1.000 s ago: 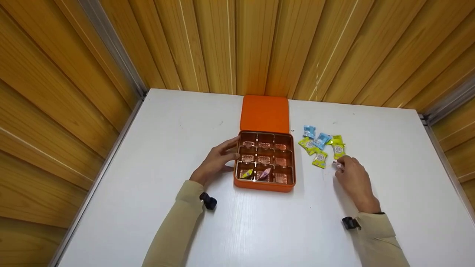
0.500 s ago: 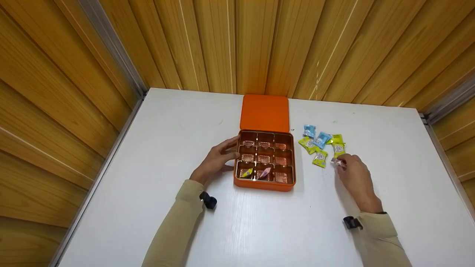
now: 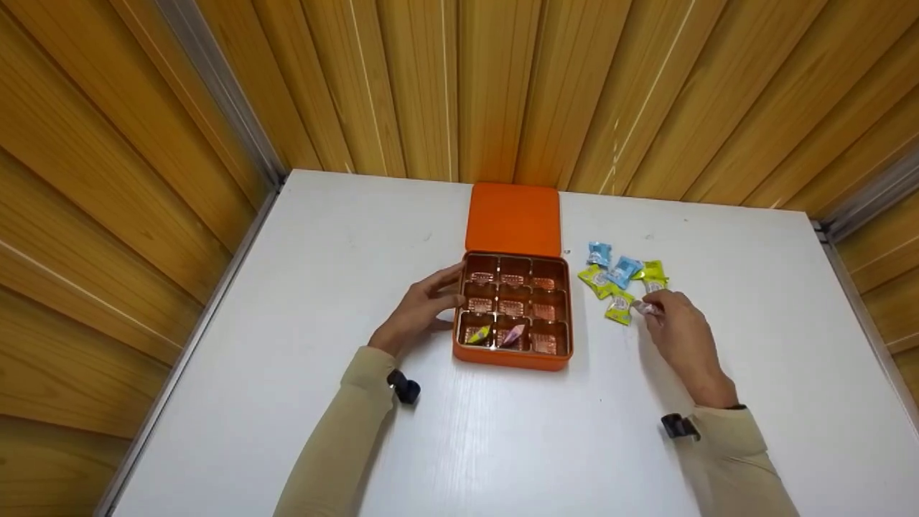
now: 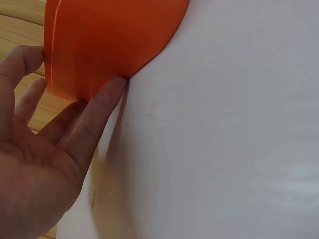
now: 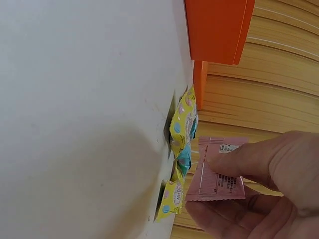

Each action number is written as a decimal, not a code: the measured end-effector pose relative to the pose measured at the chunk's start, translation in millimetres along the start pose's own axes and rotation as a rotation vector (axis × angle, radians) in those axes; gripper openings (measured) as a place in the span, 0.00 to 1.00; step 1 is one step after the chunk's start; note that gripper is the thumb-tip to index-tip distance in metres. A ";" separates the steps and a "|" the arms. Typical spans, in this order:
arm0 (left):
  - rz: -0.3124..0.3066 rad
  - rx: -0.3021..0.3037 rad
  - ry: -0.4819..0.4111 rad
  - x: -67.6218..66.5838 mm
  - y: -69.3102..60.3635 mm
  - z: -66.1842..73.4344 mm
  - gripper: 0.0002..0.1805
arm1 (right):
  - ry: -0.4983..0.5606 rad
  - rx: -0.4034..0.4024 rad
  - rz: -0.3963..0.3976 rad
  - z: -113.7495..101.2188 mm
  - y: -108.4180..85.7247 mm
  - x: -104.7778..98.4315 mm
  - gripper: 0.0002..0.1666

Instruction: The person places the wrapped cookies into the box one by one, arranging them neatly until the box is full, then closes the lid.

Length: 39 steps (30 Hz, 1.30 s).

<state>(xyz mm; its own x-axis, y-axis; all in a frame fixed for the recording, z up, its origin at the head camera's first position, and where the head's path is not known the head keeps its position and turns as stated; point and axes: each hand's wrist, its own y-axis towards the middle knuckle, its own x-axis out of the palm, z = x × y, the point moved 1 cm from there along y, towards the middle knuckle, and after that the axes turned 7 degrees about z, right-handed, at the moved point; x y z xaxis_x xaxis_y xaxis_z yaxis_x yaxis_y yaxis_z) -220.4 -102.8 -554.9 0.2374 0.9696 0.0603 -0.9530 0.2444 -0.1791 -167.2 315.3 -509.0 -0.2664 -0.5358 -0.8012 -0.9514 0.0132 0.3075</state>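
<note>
An orange tin (image 3: pixel 512 362) with nine compartments stands with its lid folded back. In its front row a yellow-green packet (image 3: pixel 478 334) lies in the left compartment and a pink packet (image 3: pixel 513 335) in the middle one. My left hand (image 3: pixel 416 314) touches the tin's left side with extended fingers; the left wrist view shows the fingertips of this hand (image 4: pixel 55 144) against the orange wall. Between thumb and fingers, my right hand (image 3: pixel 686 342) pinches another pink packet (image 5: pixel 219 172), held above the table beside the loose packets.
Right of the tin lie several yellow-green packets (image 3: pixel 619 308) and two blue packets (image 3: pixel 624 272), some touching or overlapping. The orange lid (image 3: pixel 513 218) reaches back near the wood-patterned wall (image 3: pixel 402 93). The white table (image 3: pixel 502 445) extends around them.
My right hand has lifted the pink packet slightly and shifted it a little back and to the left, beside a yellow-green packet. The left hand stays against the tin.
</note>
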 end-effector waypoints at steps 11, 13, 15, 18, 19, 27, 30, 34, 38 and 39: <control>-0.013 0.008 -0.011 -0.1 -0.5 -0.1 0.37 | 0.034 -0.089 0.014 -14.9 4.7 1.1 0.14; -0.012 0.008 -0.020 0.0 -0.5 0.1 0.38 | 0.043 -0.084 0.002 -18.6 5.8 0.9 0.14; -0.008 0.011 -0.017 0.2 -0.3 0.2 0.37 | 0.058 -0.077 -0.015 -22.0 6.9 0.7 0.15; -0.005 0.016 -0.010 0.3 0.1 0.1 0.38 | 0.074 -0.074 -0.040 -26.8 8.7 0.8 0.16; -0.006 0.017 -0.007 0.3 0.1 0.1 0.38 | 0.079 -0.075 -0.050 -28.6 9.2 0.8 0.16; -0.011 0.033 0.005 0.1 0.1 -1.0 0.38 | 0.087 -0.143 -0.089 -42.4 12.8 1.2 0.16; -0.011 0.032 0.007 0.2 0.1 -1.1 0.38 | 0.101 -0.172 -0.103 -47.1 14.3 1.2 0.16; -0.007 0.023 0.008 0.3 -0.4 -0.5 0.38 | 0.120 -0.235 -0.102 -52.6 16.1 2.1 0.17; -0.001 0.014 0.018 0.3 -0.3 -0.6 0.37 | 0.127 -0.314 -0.090 -57.0 17.8 3.5 0.18; 0.001 0.012 0.021 0.3 -0.2 -0.8 0.37 | 0.129 -0.329 -0.089 -58.1 18.1 3.7 0.18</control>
<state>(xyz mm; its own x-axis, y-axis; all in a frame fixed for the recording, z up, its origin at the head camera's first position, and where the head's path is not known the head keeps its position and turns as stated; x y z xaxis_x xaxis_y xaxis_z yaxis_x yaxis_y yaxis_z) -220.0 -102.5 -555.6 0.2407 0.9698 0.0393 -0.9553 0.2439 -0.1672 -176.4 264.5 -476.6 -0.1427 -0.6253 -0.7673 -0.8637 -0.2999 0.4050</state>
